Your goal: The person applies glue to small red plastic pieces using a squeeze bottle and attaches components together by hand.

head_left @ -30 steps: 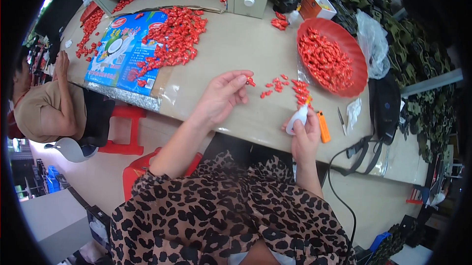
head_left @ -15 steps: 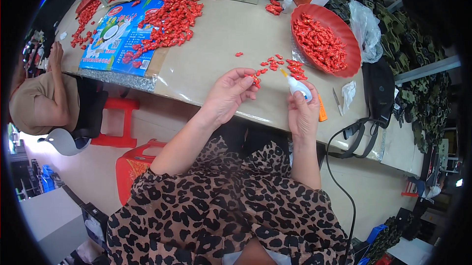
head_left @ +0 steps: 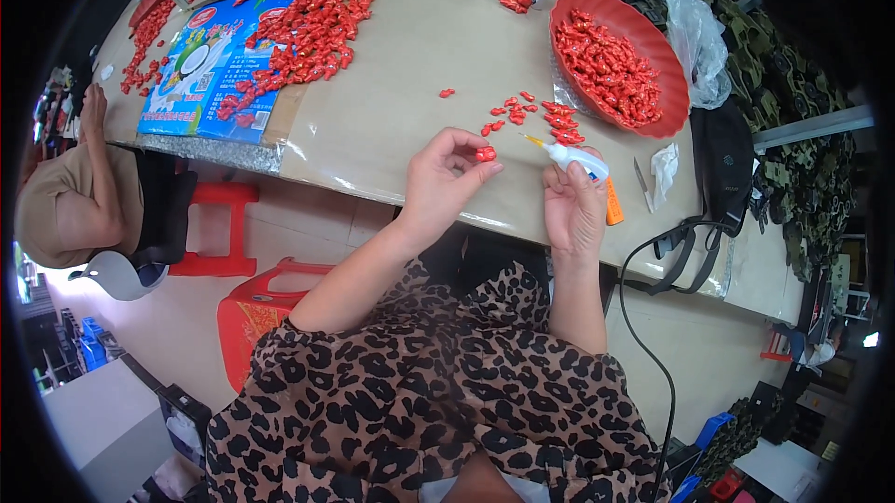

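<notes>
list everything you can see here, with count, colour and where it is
small red piece: one, red, pinched in the left hand's fingertips
glue bottle: one, white with a thin nozzle, in the right hand
loose red pieces: a small scatter, red, on the table beyond the hands
red bowl: one, red, full of red pieces, far right of the table
blue printed sheet: one, blue, far left of the table, with a heap of red pieces partly on it
orange tool: one, orange, by the right hand
table: one, beige
red stool: one, red, on the floor left
other person: one, seated at far left
left hand: one, raised over the table edge
right hand: one, at the table edge
</notes>
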`<state>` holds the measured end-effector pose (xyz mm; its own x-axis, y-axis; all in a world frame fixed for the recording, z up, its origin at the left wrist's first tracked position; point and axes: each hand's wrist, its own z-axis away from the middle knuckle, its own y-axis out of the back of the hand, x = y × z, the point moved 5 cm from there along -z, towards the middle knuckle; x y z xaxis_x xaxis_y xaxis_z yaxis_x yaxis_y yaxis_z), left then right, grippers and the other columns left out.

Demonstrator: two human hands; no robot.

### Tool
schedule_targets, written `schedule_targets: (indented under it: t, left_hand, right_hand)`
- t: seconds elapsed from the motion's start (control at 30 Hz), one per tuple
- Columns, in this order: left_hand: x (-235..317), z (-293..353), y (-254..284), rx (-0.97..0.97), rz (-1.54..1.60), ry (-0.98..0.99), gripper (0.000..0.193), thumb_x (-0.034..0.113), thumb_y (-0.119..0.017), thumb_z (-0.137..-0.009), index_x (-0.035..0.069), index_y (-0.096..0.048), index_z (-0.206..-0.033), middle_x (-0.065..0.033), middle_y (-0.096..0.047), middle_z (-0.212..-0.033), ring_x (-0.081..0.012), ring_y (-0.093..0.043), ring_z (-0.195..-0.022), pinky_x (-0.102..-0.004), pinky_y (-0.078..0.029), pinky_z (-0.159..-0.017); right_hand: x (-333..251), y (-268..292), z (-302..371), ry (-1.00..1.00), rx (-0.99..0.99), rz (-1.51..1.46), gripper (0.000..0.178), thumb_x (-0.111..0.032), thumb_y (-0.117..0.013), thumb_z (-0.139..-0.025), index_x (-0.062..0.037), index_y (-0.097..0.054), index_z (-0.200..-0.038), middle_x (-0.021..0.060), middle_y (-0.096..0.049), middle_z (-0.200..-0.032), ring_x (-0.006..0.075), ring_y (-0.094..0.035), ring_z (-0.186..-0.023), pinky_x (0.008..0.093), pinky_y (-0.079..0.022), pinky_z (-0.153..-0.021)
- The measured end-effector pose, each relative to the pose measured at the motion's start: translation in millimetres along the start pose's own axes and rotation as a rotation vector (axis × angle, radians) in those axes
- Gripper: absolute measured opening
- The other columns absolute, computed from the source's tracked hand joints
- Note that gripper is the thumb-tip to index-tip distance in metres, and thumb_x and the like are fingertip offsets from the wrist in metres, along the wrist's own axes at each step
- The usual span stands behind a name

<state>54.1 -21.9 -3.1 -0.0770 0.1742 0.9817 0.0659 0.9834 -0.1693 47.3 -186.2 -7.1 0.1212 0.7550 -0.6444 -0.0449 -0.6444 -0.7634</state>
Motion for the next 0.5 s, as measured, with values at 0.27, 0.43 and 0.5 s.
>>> schedule_targets:
  t: [0.27,0.43,0.5]
  left_hand:
    - [-2.6,4.7,0.4,0.022,-0.072,-0.050,0.024,-0.003,-0.060,-0.071,-0.003,-0.049,-0.092,-0.0063,-0.055,-0.084,-0.0083,-0.053,-0.074,-0.0192,-0.044,-0.068]
    - [-1.3,5.2,0.9,0.033,-0.021,-0.028,0.024,-0.005,-0.058,-0.072,-0.004,-0.046,-0.093,-0.0077,-0.054,-0.085,-0.0092,-0.053,-0.075,-0.0197,-0.045,-0.069]
    - [-2.9,4.6,2.6,0.050,-0.008,-0.011,0.023,-0.006,-0.058,-0.072,-0.003,-0.045,-0.091,-0.0084,-0.053,-0.085,-0.0103,-0.054,-0.077,-0.0203,-0.045,-0.070]
  right_hand:
    - [1.6,-13.4,8.5,0.088,-0.021,0.179,0.022,-0.005,-0.054,-0.077,-0.0028,-0.043,-0.096,0.0080,-0.048,-0.089,0.0114,-0.045,-0.065,0.0236,-0.036,-0.057]
    - [0.5,-16.1,18.0,0.265,-0.035,0.460,0.020,-0.010,-0.053,-0.079,-0.0019,-0.042,-0.094,0.0103,-0.047,-0.091,0.0123,-0.046,-0.066,0.0243,-0.037,-0.057]
    - [-1.5,-22.0,20.9,0.385,-0.125,0.585,0.021,-0.011,-0.055,-0.078,-0.0024,-0.041,-0.092,0.0108,-0.047,-0.090,0.0121,-0.046,-0.065,0.0235,-0.039,-0.058]
